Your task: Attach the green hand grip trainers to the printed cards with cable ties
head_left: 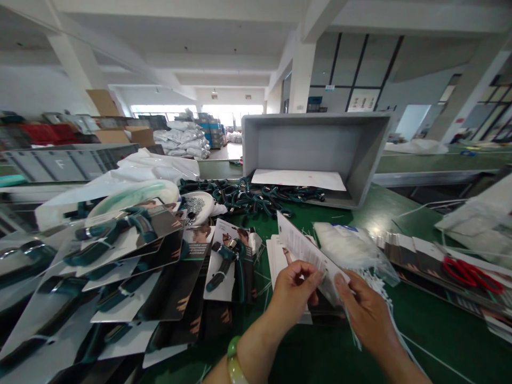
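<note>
A printed cardboard backing card (pixel 302 246) stands tilted over the table, its white text side facing me. My right hand (pixel 366 312) grips its right edge between thumb and fingers. My left hand (pixel 294 290), with a green bangle on the wrist, is closed in a pinch against the card's face; what lies between its fingertips is too small to make out. Beneath the card is a stack of similar cards (pixel 275 258). To the left lies a card with green-handled pliers (pixel 226 266) tied onto it. White cable ties (pixel 378 285) lie beside my right hand.
Carded pliers (pixel 116 240) are heaped at left. Behind are a bowl of small metal parts (pixel 196 205), loose pliers (pixel 240 198) and a grey crate (pixel 316 141) on its side. A clear bag (pixel 348 242) and red-handled scissors (pixel 472 274) on card stacks lie at right.
</note>
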`<state>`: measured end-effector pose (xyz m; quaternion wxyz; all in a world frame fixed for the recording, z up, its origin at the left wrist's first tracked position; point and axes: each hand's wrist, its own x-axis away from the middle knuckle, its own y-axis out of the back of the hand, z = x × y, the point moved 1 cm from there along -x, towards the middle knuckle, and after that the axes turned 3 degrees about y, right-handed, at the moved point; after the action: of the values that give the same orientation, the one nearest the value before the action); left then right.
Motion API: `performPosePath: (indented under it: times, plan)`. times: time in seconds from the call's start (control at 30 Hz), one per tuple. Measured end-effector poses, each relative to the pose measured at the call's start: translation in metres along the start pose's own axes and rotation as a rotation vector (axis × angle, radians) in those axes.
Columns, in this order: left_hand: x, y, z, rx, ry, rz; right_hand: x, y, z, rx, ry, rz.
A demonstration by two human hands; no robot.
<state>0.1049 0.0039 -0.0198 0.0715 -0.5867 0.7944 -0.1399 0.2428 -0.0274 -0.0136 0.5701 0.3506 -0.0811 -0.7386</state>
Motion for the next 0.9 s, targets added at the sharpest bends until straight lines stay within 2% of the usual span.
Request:
performPosePath:
  times: [0.27, 0.5, 0.9]
  plan:
    - [0.000, 0.002, -0.006, -0.025, 0.080, 0.058, 0.002, -0.001, 0.006, -0.025, 0.039, -0.007]
    - [0.006, 0.006, -0.013, 0.059, 0.152, 0.032, 0.003, -0.004, 0.007, -0.008, 0.113, -0.020]
    - [0.012, 0.007, -0.023, 0.058, 0.197, 0.043, 0.006, -0.006, 0.003, 0.016, 0.225, -0.015]
